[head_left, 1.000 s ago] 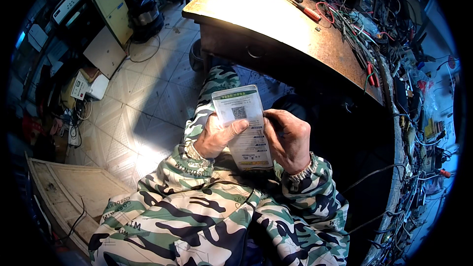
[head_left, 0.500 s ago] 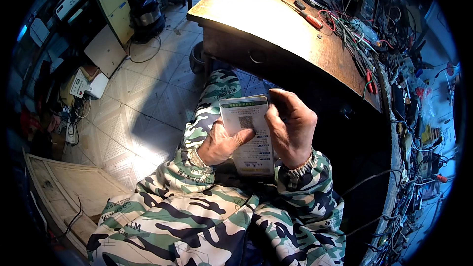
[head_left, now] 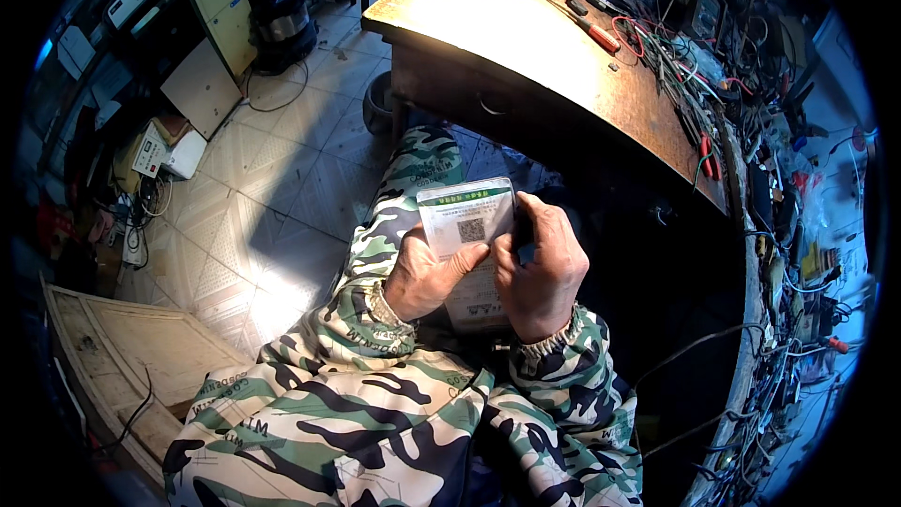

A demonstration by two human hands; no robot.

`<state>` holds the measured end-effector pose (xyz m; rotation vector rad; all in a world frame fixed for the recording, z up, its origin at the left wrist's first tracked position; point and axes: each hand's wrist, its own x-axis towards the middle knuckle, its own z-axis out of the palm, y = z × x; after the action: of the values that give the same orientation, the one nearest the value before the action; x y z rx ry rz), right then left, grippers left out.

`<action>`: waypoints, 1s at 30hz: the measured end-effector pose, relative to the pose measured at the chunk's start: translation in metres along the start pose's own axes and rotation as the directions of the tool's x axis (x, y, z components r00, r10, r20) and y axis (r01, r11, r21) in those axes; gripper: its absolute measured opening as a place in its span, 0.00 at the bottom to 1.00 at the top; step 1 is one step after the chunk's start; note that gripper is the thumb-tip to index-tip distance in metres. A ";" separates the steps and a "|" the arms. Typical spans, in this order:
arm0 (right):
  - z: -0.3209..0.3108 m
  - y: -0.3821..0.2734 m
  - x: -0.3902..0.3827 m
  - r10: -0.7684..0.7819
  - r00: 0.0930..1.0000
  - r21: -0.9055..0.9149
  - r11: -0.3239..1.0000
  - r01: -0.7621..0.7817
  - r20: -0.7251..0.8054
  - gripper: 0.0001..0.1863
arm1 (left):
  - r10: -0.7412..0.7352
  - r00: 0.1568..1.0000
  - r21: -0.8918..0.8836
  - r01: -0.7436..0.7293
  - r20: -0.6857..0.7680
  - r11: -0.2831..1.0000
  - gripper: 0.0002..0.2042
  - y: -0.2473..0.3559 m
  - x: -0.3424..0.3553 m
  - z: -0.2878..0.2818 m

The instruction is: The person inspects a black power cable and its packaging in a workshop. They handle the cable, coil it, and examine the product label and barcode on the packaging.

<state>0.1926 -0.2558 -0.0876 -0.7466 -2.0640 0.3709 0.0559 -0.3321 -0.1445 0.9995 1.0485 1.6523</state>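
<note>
A flat white printed packet point(head_left: 445, 227) with a green band and a square black code stands tilted up in front of my lap. My left hand point(head_left: 427, 274) grips its left side, thumb laid across the front and the other fingers behind it. My right hand point(head_left: 542, 272) is closed at its right edge, with thumb and bent forefinger at the side. Between the two hands the packet's lower part shows greyer and in shadow, partly covered by my thumbs. Both forearms wear camouflage sleeves with elastic cuffs.
Ahead stands a brown wooden desk point(head_left: 441, 5) under bright light, with a red-handled screwdriver point(head_left: 593, 30) on it. Tangled cables point(head_left: 690, 75) and tools crowd its right side. A dark bin point(head_left: 378, 105) sits beside the desk; a wooden panel point(head_left: 131, 343) lies low at left.
My right hand has moved down and left, closer to my left thumb, and covers more of the packet's lower right. The packet's upper part now tilts differently and looks shorter.
</note>
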 end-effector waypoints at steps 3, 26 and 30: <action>-0.001 0.003 -0.016 0.085 0.995 0.064 0.994 -0.089 0.053 0.24 | 0.004 0.998 -0.011 -0.005 -0.066 1.000 0.15 0.003 -0.002 -0.001; 0.005 0.012 0.000 0.166 0.982 0.346 0.919 -0.188 0.094 0.06 | 0.061 0.997 0.023 -0.060 -0.043 0.998 0.18 0.000 0.001 -0.005; 0.004 0.014 0.002 0.119 0.988 0.352 0.924 -0.147 0.099 0.09 | 0.087 0.995 0.018 -0.086 -0.045 0.996 0.17 0.000 0.002 -0.004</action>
<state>0.1936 -0.2431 -0.0957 -0.6569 -1.9430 0.8407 0.0516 -0.3312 -0.1460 1.0348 1.0630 1.7469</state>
